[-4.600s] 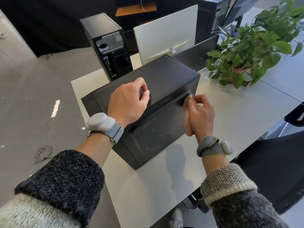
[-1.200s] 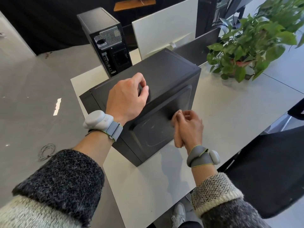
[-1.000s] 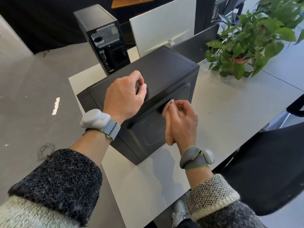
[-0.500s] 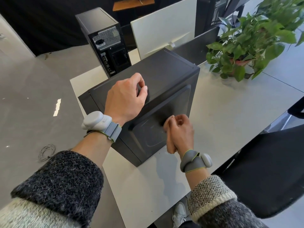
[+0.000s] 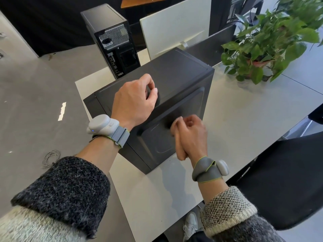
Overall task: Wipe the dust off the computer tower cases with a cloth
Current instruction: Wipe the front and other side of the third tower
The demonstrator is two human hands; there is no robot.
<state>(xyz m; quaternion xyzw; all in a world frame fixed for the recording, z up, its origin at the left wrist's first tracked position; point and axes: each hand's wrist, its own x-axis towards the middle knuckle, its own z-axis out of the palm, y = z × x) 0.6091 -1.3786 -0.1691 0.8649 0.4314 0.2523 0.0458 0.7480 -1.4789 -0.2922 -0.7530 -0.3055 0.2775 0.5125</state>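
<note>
Centre frame, the left hand is resting on top of the black tower case, fingers curled into a fist. Just below and to the right, the right hand is pinching a beige cloth (bunched, hanging under the palm) against the case's side panel. Upper right, a reddish pot is holding a leafy plant.

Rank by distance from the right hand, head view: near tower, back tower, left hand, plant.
1. Near tower: the right hand holds the cloth against its side.
2. Left hand: on that tower's top.
3. Back tower, far left, and plant, far right: too close to call.
</note>
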